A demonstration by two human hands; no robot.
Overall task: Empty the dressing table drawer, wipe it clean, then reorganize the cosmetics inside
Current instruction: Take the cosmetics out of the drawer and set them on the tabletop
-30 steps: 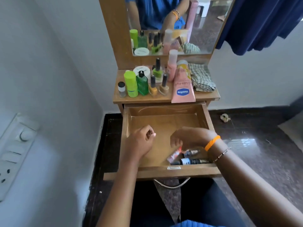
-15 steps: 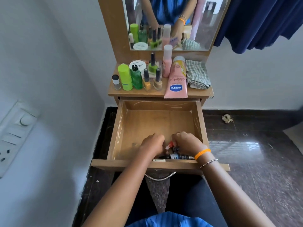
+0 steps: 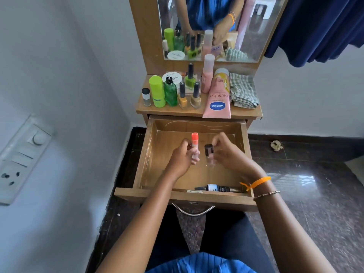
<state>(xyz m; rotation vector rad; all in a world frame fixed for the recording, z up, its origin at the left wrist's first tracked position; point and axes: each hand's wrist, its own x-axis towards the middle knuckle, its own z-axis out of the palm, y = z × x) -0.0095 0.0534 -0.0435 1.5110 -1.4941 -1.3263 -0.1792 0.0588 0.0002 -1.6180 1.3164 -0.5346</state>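
L hand (image 3: 182,158) grips a small pink tube w/ orange cap (image 3: 194,147), held upright above the drawer (image 3: 151,150) floor. R hand (image 3: 226,152) pinches a small clear bottle w/ dark cap (image 3: 208,152) from above, fingers curled round it; blurred, so can't tell exact grip. Both items are clear of the wood. One dark tube (image 3: 218,188) lies flat along the drawer's front wall, just beside the R wrist.

Step, prob.: emptying, nearly done. Next move calls for setting both items on the desk top (image 3: 169,110), then taking the dark tube; space up there is tight.

Desk top already carries green bottles, nail polishes, a white jar, the pink Vaseline tube (image 3: 217,99) overhanging the edge, and the checked cloth (image 3: 243,90) at the right, likely for wiping. Mirror behind; white walls, switchboard at left, dark glossy floor, blue curtain upper right.
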